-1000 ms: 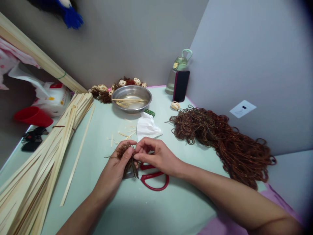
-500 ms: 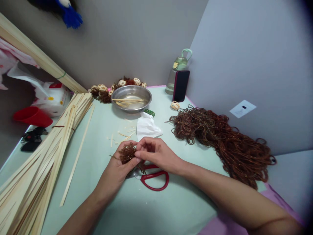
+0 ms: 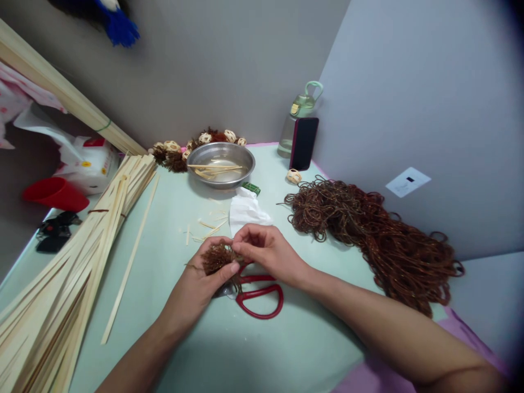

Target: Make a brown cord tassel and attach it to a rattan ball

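One brown yarn bundle (image 3: pixel 216 258) sits above the bench (image 3: pixel 229 349) in the left hand (image 3: pixel 197 281), whose grip is closed around it, thumb across the front. At the bundle's right edge are the fingertips of the right hand (image 3: pixel 270 254); whether that grip pinches a strand, I cannot tell. Red-handled scissors (image 3: pixel 257 292) lie partly beneath the hands, a crumpled white tissue (image 3: pixel 248 210) just beyond.

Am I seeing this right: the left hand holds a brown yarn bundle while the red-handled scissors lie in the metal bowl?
Not quite: the red-handled scissors lie on the table by the hands, not in the metal bowl, as the head view shows. The left hand does hold a brown yarn bundle.
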A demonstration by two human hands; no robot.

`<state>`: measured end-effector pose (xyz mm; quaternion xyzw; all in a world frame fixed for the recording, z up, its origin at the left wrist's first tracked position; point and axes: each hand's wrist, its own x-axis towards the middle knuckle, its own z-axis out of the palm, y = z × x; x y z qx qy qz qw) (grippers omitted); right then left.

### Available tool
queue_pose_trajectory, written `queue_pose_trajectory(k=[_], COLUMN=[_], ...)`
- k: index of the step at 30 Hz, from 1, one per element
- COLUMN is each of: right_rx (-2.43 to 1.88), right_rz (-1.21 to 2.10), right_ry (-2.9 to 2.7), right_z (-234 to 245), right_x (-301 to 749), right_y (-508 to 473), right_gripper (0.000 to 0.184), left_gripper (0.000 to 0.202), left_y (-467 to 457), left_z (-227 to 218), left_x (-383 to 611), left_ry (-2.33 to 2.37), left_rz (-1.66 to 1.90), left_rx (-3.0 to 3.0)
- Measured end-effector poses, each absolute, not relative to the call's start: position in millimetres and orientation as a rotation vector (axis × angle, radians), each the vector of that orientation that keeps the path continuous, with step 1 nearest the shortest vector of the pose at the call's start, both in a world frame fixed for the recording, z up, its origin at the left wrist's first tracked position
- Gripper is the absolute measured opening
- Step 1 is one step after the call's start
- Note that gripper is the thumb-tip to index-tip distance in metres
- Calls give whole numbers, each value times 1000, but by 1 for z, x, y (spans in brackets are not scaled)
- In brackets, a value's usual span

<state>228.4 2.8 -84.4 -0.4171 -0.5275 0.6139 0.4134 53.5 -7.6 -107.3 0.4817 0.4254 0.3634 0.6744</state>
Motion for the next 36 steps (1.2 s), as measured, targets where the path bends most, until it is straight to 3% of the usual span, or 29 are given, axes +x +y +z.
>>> queue_pose_trajectory(k=[10,13,17,23,28,36], right_rx=[-1037,-1082,-1053,-1072,-1087,-1029], right_rz=[1379,1335,1518,1408,1509,1489], right_ry=[-1316,-1483,-1680,-1655,-1649,-1429], right_z=[-79,-81,-86,-85,-83,-91], right_x=[231,233,233,232,231,228], right_y=[2,2,1,1,0,1], right_gripper=[26,31,42,44,48,31], left_gripper=[11,13,19,18,16,17], left_y=[-8,-8,-8,-8,-10,-9], left_z=[-101,-102,-101,-100,-102,-102], left_x=[54,54,56,55,54,54], left_ry=[957,992,1039,999,960,1012], left_rz=[836,939,963,915,888,872], left_rx=[1018,908,824,868,964,912])
